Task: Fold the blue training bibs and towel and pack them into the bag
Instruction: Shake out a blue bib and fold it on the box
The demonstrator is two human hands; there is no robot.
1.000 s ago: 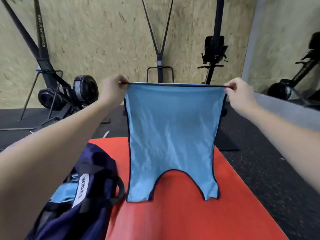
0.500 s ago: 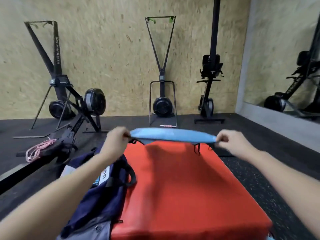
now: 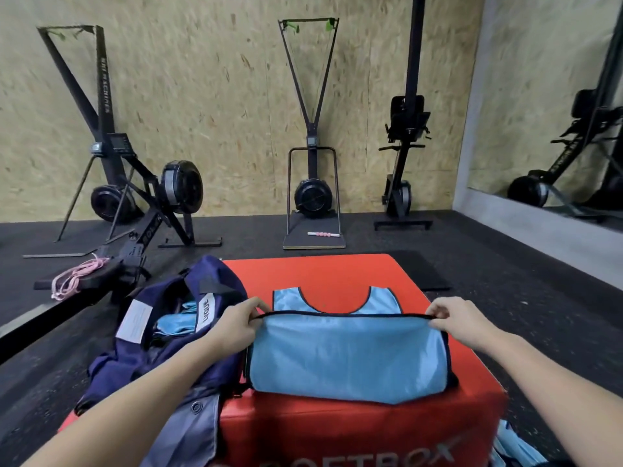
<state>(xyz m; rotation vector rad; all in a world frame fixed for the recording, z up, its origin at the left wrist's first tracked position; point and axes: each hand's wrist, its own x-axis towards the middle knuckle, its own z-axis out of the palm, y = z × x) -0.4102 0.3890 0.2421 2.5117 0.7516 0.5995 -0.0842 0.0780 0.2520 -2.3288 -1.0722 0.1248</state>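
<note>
— Where's the blue bib [image 3: 347,358] now?

— On the red soft box [image 3: 337,274], neck end lying flat. The left hand [image 3: 236,323] and right hand [image 3: 462,318] each pinch a corner of its hem.

— Heavy?

— No, looks thin, limp mesh. Corners seem the best hold. The navy bag [image 3: 161,335] sits open just beside.

The light blue bib [image 3: 347,358] is thin, matt mesh cloth edged with dark binding. Under it, the red padded box [image 3: 337,426] has a smooth, faintly glossy vinyl skin. The navy bag [image 3: 161,362] is soft matt fabric. The floor [image 3: 505,264] is speckled, rough black rubber; the wall [image 3: 219,96] is coarse chipboard.
</note>
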